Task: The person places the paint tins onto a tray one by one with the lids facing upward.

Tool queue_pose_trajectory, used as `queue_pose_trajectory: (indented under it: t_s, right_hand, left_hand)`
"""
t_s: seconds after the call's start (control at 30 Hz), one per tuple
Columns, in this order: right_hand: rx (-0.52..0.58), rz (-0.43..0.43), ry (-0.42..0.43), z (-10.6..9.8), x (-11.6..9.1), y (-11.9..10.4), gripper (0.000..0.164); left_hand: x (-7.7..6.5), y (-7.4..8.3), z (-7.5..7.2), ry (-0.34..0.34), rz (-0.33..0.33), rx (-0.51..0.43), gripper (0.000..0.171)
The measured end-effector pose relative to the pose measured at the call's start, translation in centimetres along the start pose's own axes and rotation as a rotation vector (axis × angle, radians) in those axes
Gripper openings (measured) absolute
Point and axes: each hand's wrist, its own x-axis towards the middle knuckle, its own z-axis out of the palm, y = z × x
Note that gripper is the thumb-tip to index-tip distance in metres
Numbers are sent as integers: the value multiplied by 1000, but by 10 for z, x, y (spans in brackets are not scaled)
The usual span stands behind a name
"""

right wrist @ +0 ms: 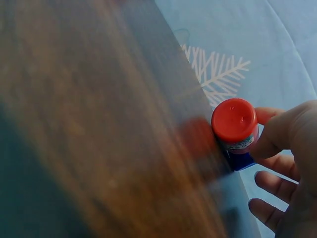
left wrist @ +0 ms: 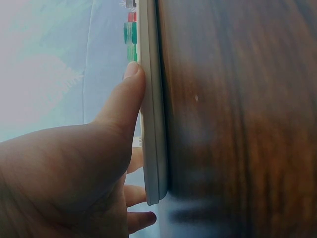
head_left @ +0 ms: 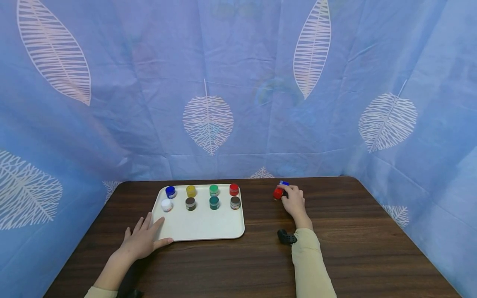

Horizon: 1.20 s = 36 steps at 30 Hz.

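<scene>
My right hand [head_left: 294,200] pinches a small red paint jar [right wrist: 234,120] between thumb and fingers at the back right of the table. Just behind that jar is a blue object [head_left: 284,183], mostly hidden in the right wrist view. My left hand [head_left: 139,242] lies spread at the near left corner of a white tray [head_left: 205,225], its thumb along the front rim. Two rows of small jars stand on the tray. The back row has a blue jar [head_left: 170,192], yellow jar [head_left: 191,191], green jar [head_left: 214,190] and red jar [head_left: 234,189].
The tray's second row holds a white jar [head_left: 166,205], a dark brown jar [head_left: 190,203], a teal jar [head_left: 214,203] and a grey-brown jar [head_left: 235,203]. A blue leaf-print curtain [head_left: 242,82] hangs behind the dark wooden table [head_left: 357,244].
</scene>
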Motion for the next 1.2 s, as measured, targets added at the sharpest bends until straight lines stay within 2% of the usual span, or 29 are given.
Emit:
queue_pose_trajectory:
  t_s: [0.3, 0.7, 0.93, 1.07, 1.2]
  right_hand:
    - [-7, 11, -31, -1, 2, 4, 50]
    - [-22, 47, -32, -1, 2, 4, 41]
    - [-24, 59, -31, -4, -2, -4, 35]
    - [-21, 51, -22, -4, -5, -9, 34]
    - [-29, 7, 2, -2, -7, -13, 33]
  left_hand:
    - [3, -1, 2, 4, 3, 4, 97]
    - [2, 1, 0, -20, -17, -6, 97]
    - [3, 0, 0, -27, -19, -1, 97]
    - [2, 1, -1, -18, -11, -6, 97]
    - [0, 1, -1, -14, -7, -8, 97]
